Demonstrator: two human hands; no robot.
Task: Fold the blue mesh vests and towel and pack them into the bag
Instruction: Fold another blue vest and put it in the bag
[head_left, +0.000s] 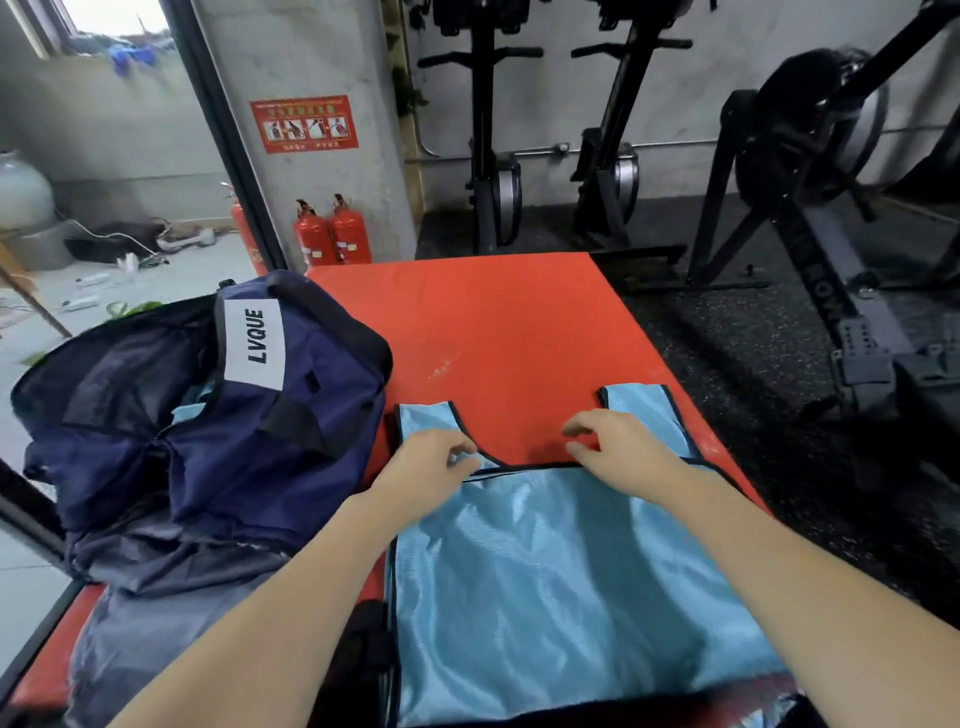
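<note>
- a light blue mesh vest (561, 582) lay flat on the red bench (498, 332), with its two shoulder straps pointing away from the person and its black trim showing along the neckline.
- the left hand (431, 457) rested on the vest at the foot of the left strap; its fingers were curled and seemed to pinch the black edge of the collar.
- the right hand (618, 441) was at the foot of the right strap, with the fingers loosely bent above the red surface; it held nothing that i could see.
- the navy bag (249, 415) with a white "lvque" label stood on the bench just beside the vest, to the left, and its top was open.
- a piece of light blue cloth (189, 410) showed inside the opening of the bag.
- two red fire extinguishers (332, 234) stood on the floor by the wall behind the bench.
- black gym machines (810, 171) stood further back on the right.
</note>
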